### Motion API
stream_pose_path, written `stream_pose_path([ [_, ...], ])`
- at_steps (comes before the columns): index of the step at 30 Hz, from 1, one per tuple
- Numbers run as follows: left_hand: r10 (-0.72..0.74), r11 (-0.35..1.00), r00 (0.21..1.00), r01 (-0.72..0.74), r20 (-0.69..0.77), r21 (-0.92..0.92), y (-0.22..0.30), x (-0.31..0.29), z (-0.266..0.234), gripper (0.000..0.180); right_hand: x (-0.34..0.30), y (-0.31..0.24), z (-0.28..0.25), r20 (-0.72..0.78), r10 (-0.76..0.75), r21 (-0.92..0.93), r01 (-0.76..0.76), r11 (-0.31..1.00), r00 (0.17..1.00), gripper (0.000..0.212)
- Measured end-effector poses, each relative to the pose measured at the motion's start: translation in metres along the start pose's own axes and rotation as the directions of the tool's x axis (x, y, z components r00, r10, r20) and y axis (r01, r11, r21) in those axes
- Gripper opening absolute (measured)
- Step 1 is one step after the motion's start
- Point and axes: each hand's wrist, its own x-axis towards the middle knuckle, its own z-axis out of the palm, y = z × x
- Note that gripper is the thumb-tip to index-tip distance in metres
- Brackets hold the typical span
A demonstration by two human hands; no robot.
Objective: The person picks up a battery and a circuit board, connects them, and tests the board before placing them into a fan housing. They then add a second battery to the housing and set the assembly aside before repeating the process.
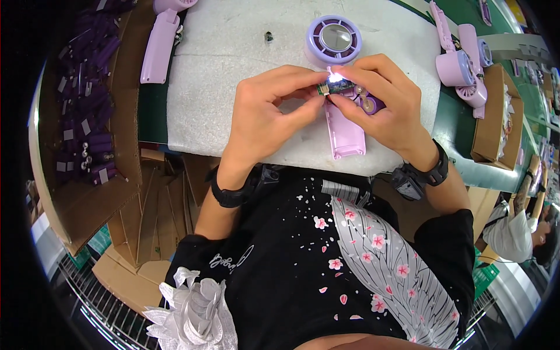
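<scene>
Nearest the viewer, a black shirt (280,256) with pink blossoms fills the lower field; beyond it lies a green desk (153,111) bearing a pale mat (233,41). Over the mat, a small circuit board (340,87) with a bright glare at its upper edge is supported by both hands. Left hand (262,111): thumb and fingertips nearly together, pinching the board's left end. Right hand (388,99): thumb and forefinger closed on the other end, a purple battery (371,105) beside the thumb; whether the palm grips it cannot be told. Progress, as judged: partway. Board and battery are not seated in the lilac handle shell (347,131) below, and no cover closes it. Room: bare mat extends leftward and toward the far edge, past a dark scrap (269,37); cartons (491,119) flank both sides, and the near edge passes beneath the wrists.
</scene>
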Motion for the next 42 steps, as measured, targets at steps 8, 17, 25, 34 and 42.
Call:
stream_pose_path([
  [8, 0.002, 0.997, 1.000, 0.000, -0.024, 0.072, 0.000, 0.000, 0.002, 0.027, -0.001, 0.000, -0.001, 0.007, 0.033, -0.008, -0.032, 0.999, 0.999, 0.041],
  [17, 0.071, 0.983, 0.991, -0.051, -0.113, 0.174, 0.001, 0.002, 0.007, 0.020, 0.001, 0.000, -0.001, 0.000, 0.054, -0.033, -0.054, 0.998, 0.999, 0.039],
  [25, 0.117, 0.980, 0.984, -0.092, -0.135, 0.177, -0.004, 0.002, 0.009, 0.020, 0.001, -0.006, -0.003, 0.030, 0.171, -0.021, -0.171, 0.985, 0.985, 0.038],
  [34, 0.071, 0.970, 0.996, -0.059, -0.045, 0.234, 0.002, 0.001, 0.005, 0.024, 0.003, -0.009, -0.004, 0.022, 0.193, -0.015, -0.193, 0.981, 0.981, 0.035],
  [42, -0.064, 0.997, 0.998, 0.065, -0.007, 0.044, 0.002, 0.005, 0.003, 0.029, 0.002, -0.011, -0.018, 0.099, 0.312, 0.011, -0.314, 0.949, 0.945, 0.024],
])
